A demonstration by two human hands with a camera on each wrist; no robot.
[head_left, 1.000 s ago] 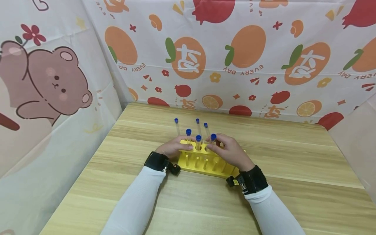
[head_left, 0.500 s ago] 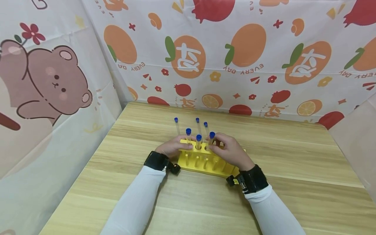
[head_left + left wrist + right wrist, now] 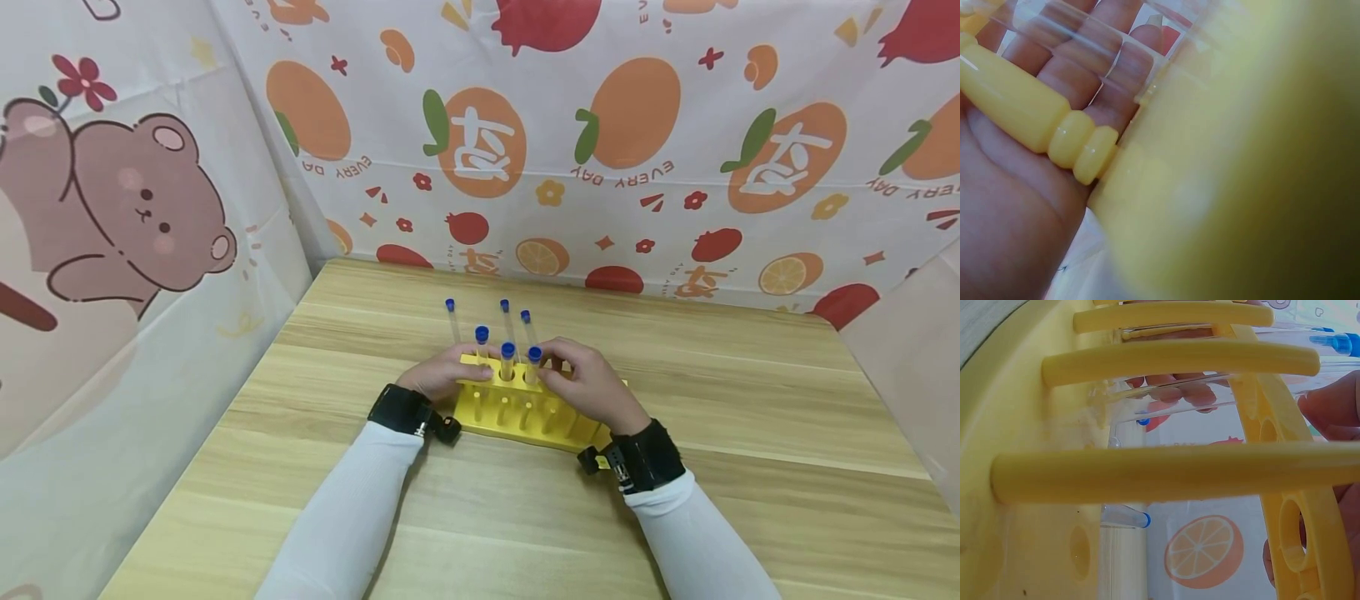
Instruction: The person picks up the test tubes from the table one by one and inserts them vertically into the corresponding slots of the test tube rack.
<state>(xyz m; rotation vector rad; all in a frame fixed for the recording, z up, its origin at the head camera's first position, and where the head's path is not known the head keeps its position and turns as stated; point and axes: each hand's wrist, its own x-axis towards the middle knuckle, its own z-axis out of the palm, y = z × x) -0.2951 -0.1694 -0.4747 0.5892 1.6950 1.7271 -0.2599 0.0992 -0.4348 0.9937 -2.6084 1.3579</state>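
In the head view my left hand [image 3: 437, 375] grips the left end of a yellow test tube rack [image 3: 495, 425], thumb on its top bar. A yellow turned post [image 3: 1016, 103] of the rack lies across that palm in the left wrist view. Three clear test tubes with blue caps stand in the top holes: a left tube [image 3: 482, 335], a middle tube [image 3: 507, 352] and a third tube [image 3: 534, 356]. My right hand [image 3: 588, 387] pinches the third tube below its cap, thumb [image 3: 1335, 403] close to the top bar in the right wrist view.
Three more blue-capped tubes lie on the table behind the rack: a left one [image 3: 451, 307], a middle one [image 3: 505, 307] and a right one [image 3: 526, 317]. The wooden table [image 3: 510, 533] meets a fruit-print cloth [image 3: 555, 150] at its back edge.
The third tube has sunk lower into its hole and shifted a little left, its cap now about level with the middle one. My left hand keeps its hold on the rack.
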